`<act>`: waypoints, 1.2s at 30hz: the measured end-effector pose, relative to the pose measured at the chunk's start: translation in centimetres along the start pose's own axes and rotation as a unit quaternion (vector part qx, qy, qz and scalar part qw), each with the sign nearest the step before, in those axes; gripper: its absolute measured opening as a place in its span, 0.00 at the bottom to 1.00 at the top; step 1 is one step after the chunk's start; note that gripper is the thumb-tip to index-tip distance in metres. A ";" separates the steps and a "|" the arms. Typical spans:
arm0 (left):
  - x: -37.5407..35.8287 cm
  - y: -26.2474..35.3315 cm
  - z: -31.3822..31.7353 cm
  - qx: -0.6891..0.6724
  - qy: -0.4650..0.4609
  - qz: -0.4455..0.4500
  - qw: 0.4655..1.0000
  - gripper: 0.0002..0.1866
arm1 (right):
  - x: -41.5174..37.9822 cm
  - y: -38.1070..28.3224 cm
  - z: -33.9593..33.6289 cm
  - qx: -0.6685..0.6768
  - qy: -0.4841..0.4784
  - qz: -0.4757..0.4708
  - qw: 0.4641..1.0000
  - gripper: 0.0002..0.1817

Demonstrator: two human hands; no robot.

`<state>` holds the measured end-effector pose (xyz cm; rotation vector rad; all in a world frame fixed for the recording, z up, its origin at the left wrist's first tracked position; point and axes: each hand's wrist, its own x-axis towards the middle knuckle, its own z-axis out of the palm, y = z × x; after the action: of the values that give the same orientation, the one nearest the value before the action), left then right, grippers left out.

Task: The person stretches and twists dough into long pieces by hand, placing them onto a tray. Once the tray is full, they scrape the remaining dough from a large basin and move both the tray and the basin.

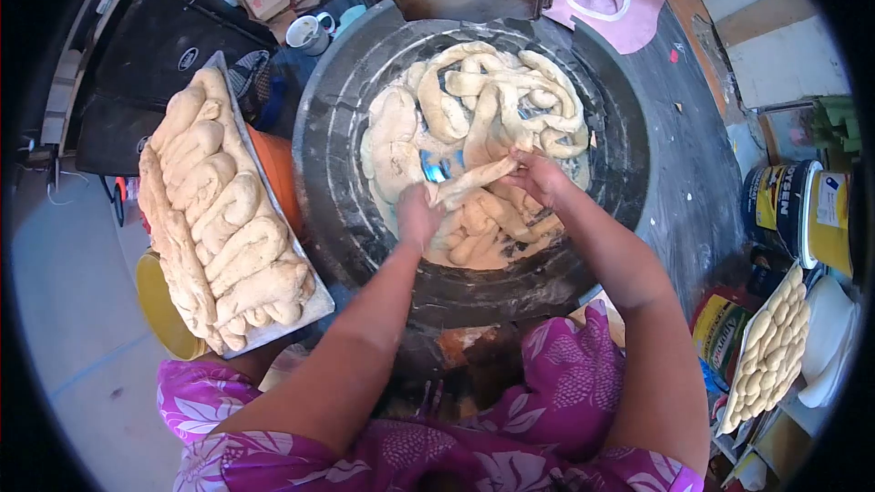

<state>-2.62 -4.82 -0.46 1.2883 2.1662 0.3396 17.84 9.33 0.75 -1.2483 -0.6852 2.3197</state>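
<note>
A strip of dough [474,180] stretches between my two hands over a large round black tub [333,118]. My left hand [420,217] is closed on its lower left end. At the other end, the fingers of my right hand [538,177] pinch the dough. Long ropes of pale dough [444,114] lie looped in the far part of the tub. A thick floury piece of dough [394,141] rests at the left, and shorter pieces [488,219] lie just beneath the held strip. Loose flour covers much of the tub floor, and a small blue patch shows beside my left hand.
Left of the tub, a tray [321,302] heaped with folded dough ropes sits near an orange container [276,173] and a yellow bucket [164,310]. Small dough balls [770,346] cover a board at right, beside paint buckets [775,210]. A mug [308,35] and pink hat [611,0] lie behind.
</note>
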 end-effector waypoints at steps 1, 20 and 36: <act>-1.3 -0.2 0.5 -0.041 0.049 -0.009 0.998 0.23 | 0.0 0.0 0.5 0.004 0.024 0.014 1.000 0.20; -3.7 0.1 -1.5 -0.070 0.117 0.080 0.987 0.16 | -3.0 -10.6 -6.7 0.262 0.238 -0.302 0.885 0.13; -1.2 6.9 2.3 -0.215 -0.029 0.162 0.963 0.34 | -7.1 -10.0 -2.0 0.136 -0.031 -0.094 0.986 0.18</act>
<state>4.16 -2.57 1.55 1.3671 1.6992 0.8419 24.47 13.67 10.35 -0.9506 -0.4649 2.2146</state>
